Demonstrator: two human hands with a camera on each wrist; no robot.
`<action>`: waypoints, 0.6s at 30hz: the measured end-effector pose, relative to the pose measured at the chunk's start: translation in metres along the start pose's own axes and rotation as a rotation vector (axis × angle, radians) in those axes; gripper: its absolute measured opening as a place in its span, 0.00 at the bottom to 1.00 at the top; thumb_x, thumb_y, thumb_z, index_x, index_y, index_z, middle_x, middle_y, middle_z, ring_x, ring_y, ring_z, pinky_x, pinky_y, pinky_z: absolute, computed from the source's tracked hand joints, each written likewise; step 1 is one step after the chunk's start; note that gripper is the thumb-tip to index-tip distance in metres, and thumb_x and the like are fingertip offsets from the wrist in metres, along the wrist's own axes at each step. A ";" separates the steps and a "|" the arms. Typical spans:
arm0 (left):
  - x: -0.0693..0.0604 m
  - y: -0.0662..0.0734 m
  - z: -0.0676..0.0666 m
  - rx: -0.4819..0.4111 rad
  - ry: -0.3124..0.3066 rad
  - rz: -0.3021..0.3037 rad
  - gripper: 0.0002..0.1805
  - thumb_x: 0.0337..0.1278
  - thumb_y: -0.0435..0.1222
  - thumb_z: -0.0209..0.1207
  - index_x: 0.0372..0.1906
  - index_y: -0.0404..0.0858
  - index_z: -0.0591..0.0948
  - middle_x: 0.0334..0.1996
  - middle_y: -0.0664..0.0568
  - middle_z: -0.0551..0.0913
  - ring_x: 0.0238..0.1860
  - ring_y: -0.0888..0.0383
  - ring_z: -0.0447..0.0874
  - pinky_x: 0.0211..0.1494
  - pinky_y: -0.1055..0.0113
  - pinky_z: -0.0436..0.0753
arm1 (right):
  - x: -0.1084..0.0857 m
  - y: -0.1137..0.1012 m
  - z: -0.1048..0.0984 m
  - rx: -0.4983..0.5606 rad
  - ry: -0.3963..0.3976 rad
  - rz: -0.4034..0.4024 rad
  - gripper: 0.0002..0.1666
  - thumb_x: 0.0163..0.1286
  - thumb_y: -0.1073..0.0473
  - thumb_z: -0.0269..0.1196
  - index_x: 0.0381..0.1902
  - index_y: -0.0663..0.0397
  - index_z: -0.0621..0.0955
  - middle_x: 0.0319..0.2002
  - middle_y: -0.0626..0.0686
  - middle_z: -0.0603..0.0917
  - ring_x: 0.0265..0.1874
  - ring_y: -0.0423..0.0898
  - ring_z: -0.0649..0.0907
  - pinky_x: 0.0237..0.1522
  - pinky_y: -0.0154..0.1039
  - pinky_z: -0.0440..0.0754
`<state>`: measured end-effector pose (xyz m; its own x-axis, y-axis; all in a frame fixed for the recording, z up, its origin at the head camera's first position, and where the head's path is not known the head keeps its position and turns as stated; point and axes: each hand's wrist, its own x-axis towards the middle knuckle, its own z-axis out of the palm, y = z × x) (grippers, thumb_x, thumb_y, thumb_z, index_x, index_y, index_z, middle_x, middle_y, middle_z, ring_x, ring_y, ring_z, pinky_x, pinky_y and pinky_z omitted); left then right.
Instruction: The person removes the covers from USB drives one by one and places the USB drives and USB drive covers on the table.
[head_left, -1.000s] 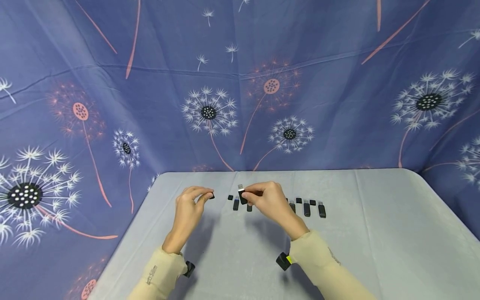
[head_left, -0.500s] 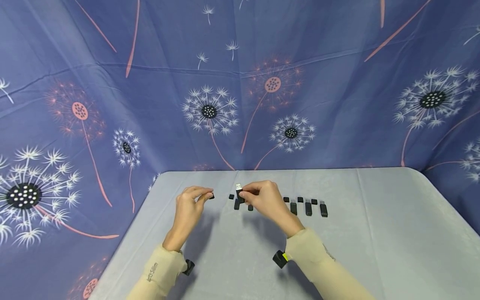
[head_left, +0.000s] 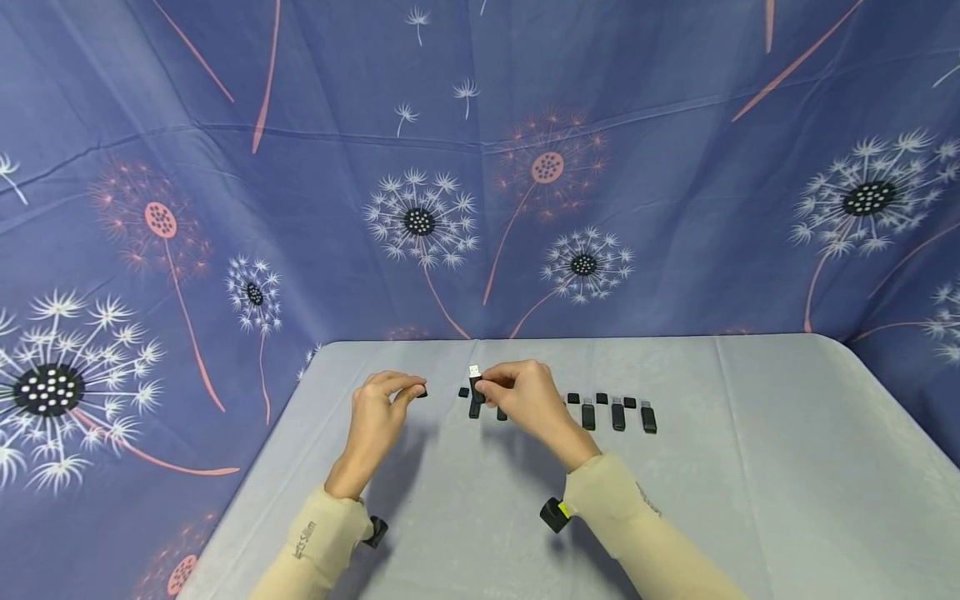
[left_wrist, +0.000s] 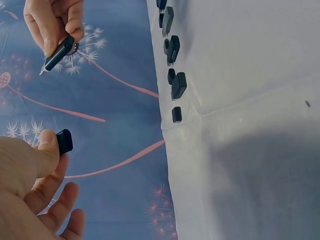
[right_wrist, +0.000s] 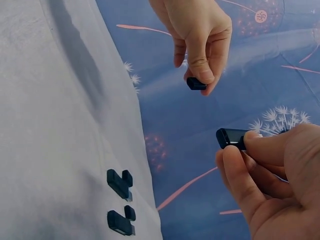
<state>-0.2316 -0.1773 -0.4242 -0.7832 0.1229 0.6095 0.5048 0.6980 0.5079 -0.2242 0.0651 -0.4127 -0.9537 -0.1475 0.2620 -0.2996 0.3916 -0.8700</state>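
Note:
My left hand (head_left: 375,421) pinches a small black cap (left_wrist: 65,142) between thumb and fingers, raised over the table. A short way to its right, my right hand (head_left: 534,402) holds a black USB flash drive (right_wrist: 231,138) by its body. The drive's bare metal plug (head_left: 474,371) points up and away in the head view. Cap and drive are apart. Below the right hand lies another flash drive (head_left: 475,411), partly covered by the held one, with a loose cap (head_left: 463,392) behind it. One more drive (head_left: 502,414) is mostly hidden by the fingers.
Right of the right hand, several uncapped flash drives (head_left: 618,417) lie in a row, with caps (head_left: 602,398) just behind them. The pale cloth-covered table (head_left: 810,467) ends at a blue dandelion-patterned curtain (head_left: 675,250). Each wrist wears a black camera (head_left: 555,515).
My right hand has shifted slightly left toward the left hand, and the flash drive has turned so its plug's flat face shows. The left hand has barely moved, still pinching the cap.

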 end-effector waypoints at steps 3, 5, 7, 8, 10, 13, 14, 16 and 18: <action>0.000 -0.001 0.000 0.008 -0.003 -0.002 0.05 0.54 0.34 0.72 0.36 0.38 0.93 0.36 0.47 0.91 0.41 0.46 0.88 0.44 0.50 0.86 | 0.001 0.002 0.002 0.010 0.000 0.010 0.07 0.69 0.59 0.71 0.42 0.53 0.91 0.28 0.48 0.90 0.29 0.52 0.90 0.30 0.37 0.85; 0.000 -0.002 0.000 0.014 -0.005 -0.005 0.05 0.55 0.34 0.72 0.36 0.39 0.93 0.36 0.47 0.91 0.41 0.46 0.88 0.43 0.51 0.85 | 0.001 0.003 0.003 0.015 0.002 0.015 0.07 0.69 0.59 0.71 0.43 0.53 0.91 0.28 0.48 0.91 0.29 0.52 0.90 0.30 0.36 0.86; 0.000 -0.002 0.000 0.014 -0.008 -0.014 0.04 0.55 0.34 0.72 0.36 0.39 0.93 0.36 0.47 0.91 0.41 0.46 0.88 0.44 0.50 0.85 | 0.002 0.005 0.005 0.020 0.003 0.018 0.07 0.69 0.60 0.71 0.43 0.54 0.91 0.29 0.48 0.91 0.29 0.50 0.90 0.30 0.36 0.86; 0.000 -0.003 0.000 0.015 -0.007 -0.016 0.04 0.54 0.33 0.72 0.36 0.40 0.93 0.36 0.47 0.91 0.41 0.46 0.88 0.44 0.50 0.85 | 0.002 0.006 0.006 0.021 0.004 0.020 0.07 0.69 0.60 0.71 0.43 0.54 0.91 0.30 0.49 0.91 0.29 0.50 0.90 0.30 0.36 0.86; 0.000 -0.004 0.000 0.018 -0.008 -0.019 0.04 0.54 0.33 0.73 0.36 0.40 0.93 0.36 0.48 0.91 0.41 0.46 0.88 0.45 0.50 0.86 | 0.002 0.006 0.007 0.026 0.004 0.024 0.08 0.69 0.60 0.71 0.43 0.54 0.91 0.31 0.49 0.91 0.29 0.49 0.90 0.30 0.35 0.86; 0.000 -0.005 0.000 0.018 -0.010 -0.019 0.04 0.54 0.33 0.72 0.35 0.40 0.93 0.36 0.48 0.91 0.41 0.46 0.88 0.44 0.50 0.86 | 0.003 0.007 0.008 0.035 0.006 0.033 0.08 0.68 0.60 0.71 0.43 0.54 0.91 0.32 0.50 0.91 0.30 0.50 0.91 0.30 0.36 0.86; 0.000 -0.006 0.000 0.020 -0.011 -0.017 0.04 0.55 0.33 0.72 0.36 0.39 0.93 0.36 0.48 0.91 0.41 0.46 0.88 0.44 0.50 0.85 | 0.003 0.008 0.008 0.035 0.006 0.035 0.08 0.68 0.60 0.71 0.43 0.54 0.91 0.32 0.50 0.91 0.30 0.51 0.91 0.30 0.36 0.86; -0.001 -0.007 0.000 0.025 -0.012 -0.017 0.04 0.55 0.33 0.72 0.36 0.39 0.93 0.35 0.47 0.91 0.40 0.46 0.88 0.43 0.50 0.85 | 0.004 0.009 0.009 0.036 0.010 0.033 0.07 0.68 0.60 0.71 0.43 0.54 0.91 0.32 0.50 0.92 0.29 0.50 0.91 0.30 0.36 0.86; -0.001 -0.009 0.000 0.029 -0.012 -0.020 0.04 0.55 0.34 0.72 0.35 0.39 0.93 0.35 0.47 0.91 0.40 0.46 0.88 0.43 0.51 0.85 | 0.005 0.010 0.010 0.040 0.009 0.031 0.07 0.68 0.60 0.71 0.43 0.54 0.91 0.32 0.50 0.91 0.30 0.51 0.91 0.31 0.36 0.86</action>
<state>-0.2349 -0.1837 -0.4289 -0.7974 0.1170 0.5920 0.4785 0.7203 0.5022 -0.2317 0.0588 -0.4241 -0.9627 -0.1277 0.2387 -0.2692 0.3590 -0.8937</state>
